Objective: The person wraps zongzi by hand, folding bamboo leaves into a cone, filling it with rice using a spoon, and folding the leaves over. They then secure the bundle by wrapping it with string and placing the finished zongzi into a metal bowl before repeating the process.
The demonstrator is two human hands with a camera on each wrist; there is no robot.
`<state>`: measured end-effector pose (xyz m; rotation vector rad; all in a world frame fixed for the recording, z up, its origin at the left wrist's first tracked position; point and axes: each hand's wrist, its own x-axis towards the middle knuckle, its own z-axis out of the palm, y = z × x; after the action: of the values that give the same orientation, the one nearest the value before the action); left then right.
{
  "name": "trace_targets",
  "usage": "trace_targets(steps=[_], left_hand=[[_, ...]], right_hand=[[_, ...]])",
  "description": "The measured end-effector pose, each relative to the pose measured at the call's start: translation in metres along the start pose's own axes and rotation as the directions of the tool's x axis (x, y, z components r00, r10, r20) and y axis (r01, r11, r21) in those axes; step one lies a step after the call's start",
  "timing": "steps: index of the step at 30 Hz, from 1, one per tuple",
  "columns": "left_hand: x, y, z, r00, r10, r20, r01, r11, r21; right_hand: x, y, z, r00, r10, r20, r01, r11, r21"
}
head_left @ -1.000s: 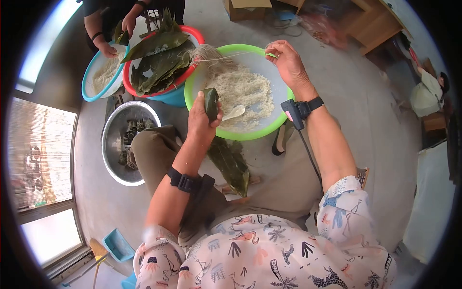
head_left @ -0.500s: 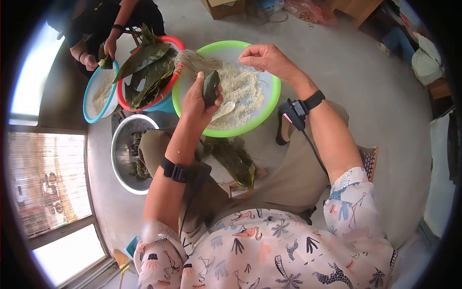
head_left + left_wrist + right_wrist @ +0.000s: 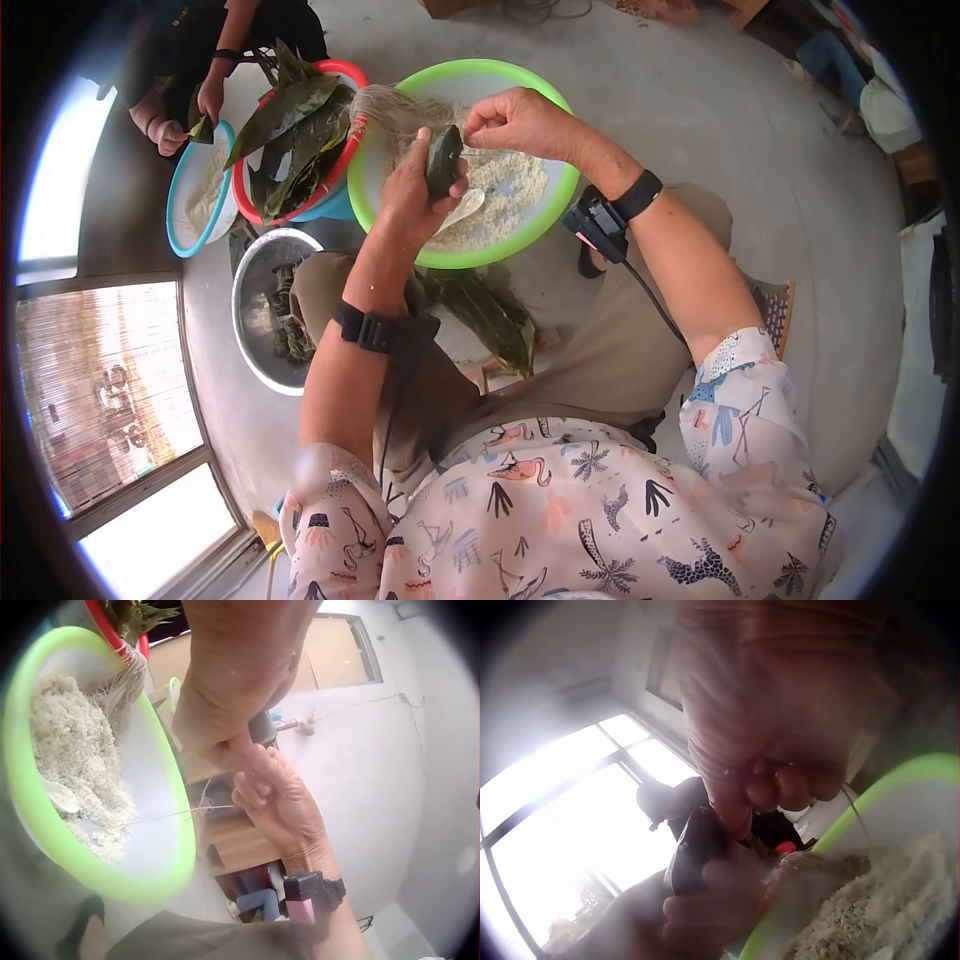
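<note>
My left hand [image 3: 405, 200] grips a dark green leaf-wrapped rice dumpling [image 3: 443, 165] above the left side of the green-rimmed basin [image 3: 490, 254]. Close beside the dumpling's upper end, my right hand [image 3: 525, 125] pinches a thin string [image 3: 161, 818] between thumb and fingers. In the left wrist view the string trails across the basin. White rice [image 3: 517, 180] fills part of this basin, with a pale spoon [image 3: 466, 210] lying in it. A bundle of loose strings [image 3: 388, 106] hangs where the basin meets the red-rimmed one.
A red-rimmed basin [image 3: 355, 150] holds large leaves [image 3: 290, 130]. Left of it, another person's hands [image 3: 190, 125] work over a blue-rimmed basin [image 3: 172, 220]. Wrapped dumplings [image 3: 288, 320] lie in a metal basin [image 3: 240, 330]. More leaves [image 3: 485, 315] lie between my knees.
My right hand has come down and left with the string, from the basin's far right side to beside the dumpling. The left hand keeps holding the dumpling. The head view has shifted.
</note>
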<state>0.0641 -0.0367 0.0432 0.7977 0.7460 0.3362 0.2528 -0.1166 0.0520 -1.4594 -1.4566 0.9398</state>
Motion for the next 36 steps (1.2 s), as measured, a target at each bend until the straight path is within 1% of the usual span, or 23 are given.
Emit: trace_targets(steps=[1,2,3,4,5,9,11,12,14,15,17,18,20,22,24,25,26,28,30,31,33,34,36], left_hand=[[0.001,0.000,-0.002,0.999,0.033,-0.004,-0.032,0.997,0.065],[0.002,0.000,-0.005,0.998,0.066,-0.005,-0.064,0.990,0.129],[0.004,0.000,-0.010,0.998,0.064,-0.009,-0.062,0.990,0.123],[0.008,-0.001,-0.017,0.996,0.083,-0.025,-0.077,0.979,0.188],[0.010,-0.002,-0.023,0.994,0.103,-0.041,-0.090,0.963,0.253],[0.018,-0.008,-0.037,0.984,0.143,-0.110,-0.099,0.938,0.333],[0.021,-0.012,-0.040,0.957,0.266,-0.117,-0.166,0.829,0.534],[0.022,-0.013,-0.040,0.958,0.262,-0.119,-0.161,0.831,0.533],[0.025,-0.016,-0.041,0.930,0.343,-0.132,-0.086,0.552,0.830],[0.025,-0.020,-0.041,0.932,0.338,-0.134,-0.081,0.553,0.829],[0.026,-0.029,-0.038,0.886,0.463,0.018,-0.193,0.332,0.923],[0.022,-0.030,-0.032,0.889,0.457,0.019,-0.191,0.335,0.923],[0.012,-0.029,-0.022,0.918,0.380,0.114,-0.248,0.324,0.913],[0.003,-0.026,-0.011,0.920,0.368,0.133,-0.252,0.298,0.921],[0.000,-0.025,-0.007,0.906,0.355,0.231,-0.329,0.249,0.911],[-0.002,-0.027,-0.007,0.907,0.353,0.232,-0.330,0.252,0.910],[-0.003,-0.028,-0.007,0.884,0.384,0.267,-0.382,0.264,0.885],[-0.003,-0.031,-0.008,0.857,0.417,0.302,-0.436,0.275,0.857],[0.000,-0.033,-0.011,0.771,0.560,0.304,-0.558,0.363,0.746],[0.000,-0.031,-0.012,0.769,0.564,0.301,-0.558,0.363,0.746],[-0.002,-0.025,-0.012,0.866,0.495,0.070,-0.463,0.741,0.487],[-0.002,-0.021,-0.014,0.863,0.501,0.065,-0.465,0.739,0.487],[-0.002,-0.013,-0.019,0.938,0.346,-0.022,-0.339,0.930,0.143]], right_hand=[[-0.001,0.000,0.000,1.000,0.015,0.018,-0.013,0.997,-0.074],[-0.003,-0.001,0.001,1.000,0.019,0.022,-0.017,0.997,-0.074],[-0.005,-0.006,0.001,1.000,0.010,0.021,-0.007,0.987,-0.161],[-0.007,-0.010,0.002,1.000,0.001,0.022,0.004,0.969,-0.245],[-0.009,-0.011,0.003,1.000,0.005,0.029,0.003,0.970,-0.243],[-0.012,-0.012,0.013,0.991,-0.110,0.072,0.127,0.935,-0.331],[-0.013,-0.014,0.019,0.985,-0.149,0.092,0.172,0.918,-0.357],[-0.014,-0.019,0.020,0.982,-0.165,0.096,0.189,0.902,-0.387],[-0.013,-0.022,0.020,0.979,-0.177,0.102,0.204,0.887,-0.413],[-0.011,-0.022,0.019,0.974,-0.196,0.112,0.225,0.880,-0.418],[-0.008,-0.024,0.017,0.970,-0.210,0.120,0.241,0.875,-0.419],[-0.006,-0.025,0.015,0.977,-0.167,0.130,0.206,0.888,-0.412],[-0.003,-0.020,0.012,0.983,-0.117,0.138,0.164,0.899,-0.405],[0.004,-0.011,0.010,0.990,-0.068,0.127,0.106,0.941,-0.322],[0.009,-0.004,0.003,0.988,-0.067,0.142,0.108,0.944,-0.310],[0.012,-0.001,0.001,0.987,-0.035,0.154,0.066,0.977,-0.201],[0.015,0.002,-0.001,0.985,-0.006,0.170,0.021,0.996,-0.091],[0.017,0.006,-0.002,0.982,0.004,0.188,0.009,0.997,-0.070],[0.020,0.008,-0.001,0.957,0.135,0.257,-0.168,0.980,0.109],[0.023,0.012,0.003,0.956,0.134,0.261,-0.166,0.980,0.106],[0.026,0.018,0.016,0.973,0.124,0.197,-0.183,0.930,0.319],[0.027,0.020,0.023,0.972,0.119,0.202,-0.180,0.931,0.317],[0.026,0.018,0.040,1.000,0.028,-0.010,-0.024,0.964,0.263]])
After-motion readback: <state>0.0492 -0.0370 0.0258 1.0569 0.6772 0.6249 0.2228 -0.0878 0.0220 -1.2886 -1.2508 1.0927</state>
